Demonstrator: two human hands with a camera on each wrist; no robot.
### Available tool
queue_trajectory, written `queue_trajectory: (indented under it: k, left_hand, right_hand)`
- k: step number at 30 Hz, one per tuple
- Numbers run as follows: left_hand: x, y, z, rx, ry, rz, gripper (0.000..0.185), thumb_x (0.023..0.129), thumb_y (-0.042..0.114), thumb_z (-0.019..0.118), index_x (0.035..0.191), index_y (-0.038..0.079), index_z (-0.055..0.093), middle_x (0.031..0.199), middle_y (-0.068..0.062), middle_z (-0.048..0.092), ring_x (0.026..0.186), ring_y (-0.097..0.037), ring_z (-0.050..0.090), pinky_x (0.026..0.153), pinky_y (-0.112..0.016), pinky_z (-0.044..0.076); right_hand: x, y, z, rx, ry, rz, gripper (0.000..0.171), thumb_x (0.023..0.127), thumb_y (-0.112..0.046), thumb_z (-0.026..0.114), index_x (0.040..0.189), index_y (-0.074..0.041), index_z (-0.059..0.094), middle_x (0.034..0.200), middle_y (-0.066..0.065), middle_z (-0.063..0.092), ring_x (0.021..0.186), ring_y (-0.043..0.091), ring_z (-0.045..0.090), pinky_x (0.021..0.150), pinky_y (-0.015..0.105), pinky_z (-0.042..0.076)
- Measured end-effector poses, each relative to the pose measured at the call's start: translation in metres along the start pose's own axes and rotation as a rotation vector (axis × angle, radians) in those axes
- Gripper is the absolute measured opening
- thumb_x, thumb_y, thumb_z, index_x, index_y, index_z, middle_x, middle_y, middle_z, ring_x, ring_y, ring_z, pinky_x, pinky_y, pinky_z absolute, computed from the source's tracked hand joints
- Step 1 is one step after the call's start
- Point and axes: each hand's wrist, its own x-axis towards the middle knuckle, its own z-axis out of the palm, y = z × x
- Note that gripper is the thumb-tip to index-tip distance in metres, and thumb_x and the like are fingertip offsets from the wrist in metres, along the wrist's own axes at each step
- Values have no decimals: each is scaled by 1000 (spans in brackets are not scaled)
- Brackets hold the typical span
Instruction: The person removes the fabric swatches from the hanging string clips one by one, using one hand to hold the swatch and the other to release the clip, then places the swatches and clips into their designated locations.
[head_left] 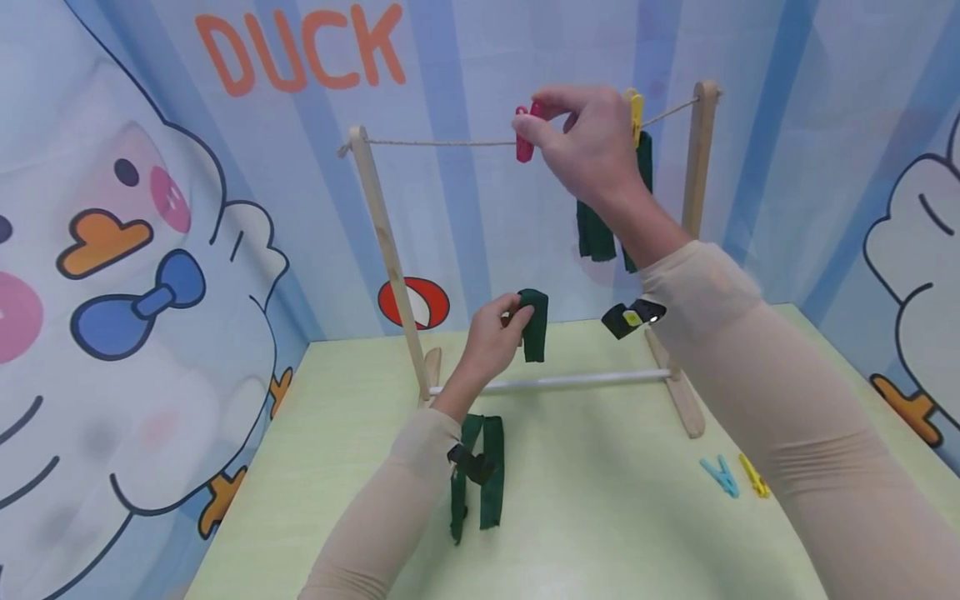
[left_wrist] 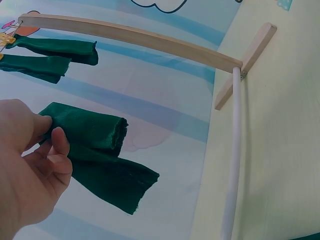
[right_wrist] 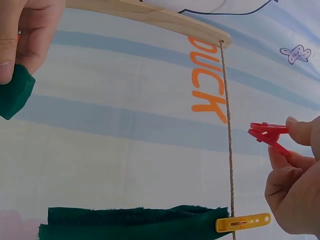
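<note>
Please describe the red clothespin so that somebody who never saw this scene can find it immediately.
Look at the small wooden drying rack on the green table, with a string stretched between its two posts. Near the string's middle, the right hand pinches the red clothespin between thumb and fingers. The yellow clothespin beside it clamps a green cloth to the string; two others lie on the table.

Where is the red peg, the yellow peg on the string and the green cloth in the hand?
red peg (head_left: 524, 133), head view, its middle.
yellow peg (right_wrist: 243, 222), right wrist view, its body.
green cloth (left_wrist: 92, 135), left wrist view, its folded part.
</note>
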Motion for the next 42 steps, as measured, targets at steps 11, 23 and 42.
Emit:
queue_trajectory:
  k: [11, 23, 42]
  left_hand:
    - [-2, 1, -3, -32, 0, 0, 17, 104, 18, 55, 104, 3, 64, 92, -10, 61, 73, -28, 60, 63, -28, 50]
    - [-10, -1, -3, -40, 11, 34, 18, 105, 19, 55, 104, 3, 63, 85, -10, 58, 63, -21, 53, 61, -30, 46]
    - [-35, -5, 4, -104, -19, -30, 28, 104, 18, 56, 127, 2, 58, 94, -10, 59, 63, -20, 54, 62, -29, 48]
  right_hand:
    - [-15, 10, -9, 16, 40, -65, 37, 95, -37, 68, 113, -5, 73, 99, 7, 70, 76, 13, 48, 66, 22, 39]
    - [-44, 25, -18, 27, 40, -33, 35, 93, -33, 70, 114, -4, 73, 88, 10, 67, 75, 14, 51, 67, 21, 39]
    - [-99, 76, -35, -60, 23, 73, 31, 92, -25, 74, 108, 0, 68, 93, 14, 65, 78, 20, 51, 69, 23, 39]
